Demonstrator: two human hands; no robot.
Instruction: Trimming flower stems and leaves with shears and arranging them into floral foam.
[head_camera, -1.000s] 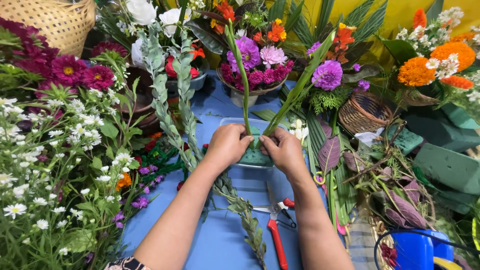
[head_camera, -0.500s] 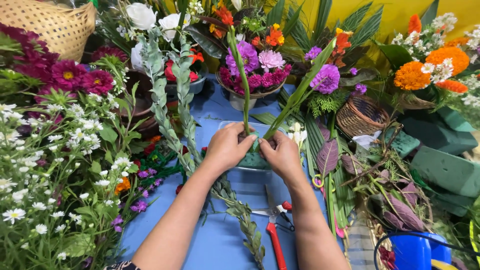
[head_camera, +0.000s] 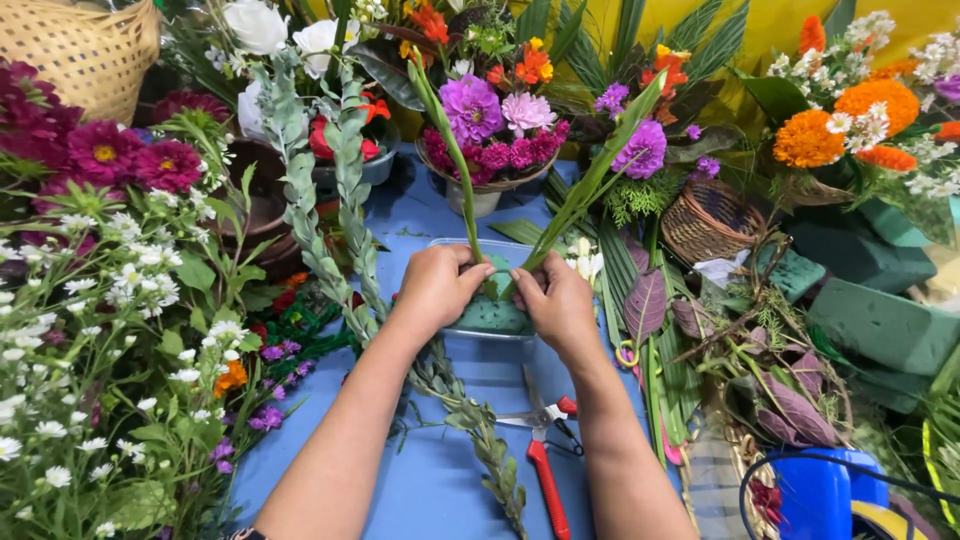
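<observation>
The left hand (head_camera: 437, 287) is curled down over a block of green floral foam (head_camera: 490, 316), its fingers pinched on the base of a long green stalk (head_camera: 452, 155) that rises straight up and away from the viewer. The right hand (head_camera: 557, 300) rests on the other end of the foam, its fingers closed around the foot of a flat green leaf blade (head_camera: 590, 190) that leans up to the right. Exactly where each stem meets the foam is hidden under the fingers.

The foam sits in a clear plastic tray (head_camera: 470, 246) on the blue surface (head_camera: 420, 480); only the tray's far rim and a strip of its near wall show, the rest being covered by the hands. Just in front of the right wrist lie red-handled scissors (head_camera: 540, 440) (one handle runs off the bottom edge). A long grey-green leafy branch (head_camera: 345, 215) passes under the left forearm and reappears near the lower edge.

Behind the tray stands a bowl of pink and purple flowers (head_camera: 490, 130), its base partly screened by the stalk. To the right are a small woven basket (head_camera: 708, 220), spare dark green foam blocks (head_camera: 880, 325) and orange marigolds (head_camera: 840, 125). White daisies (head_camera: 110, 330) crowd the left side, cut off by the frame. A blue bucket (head_camera: 815, 495) sits at the lower right, only partly in view.
</observation>
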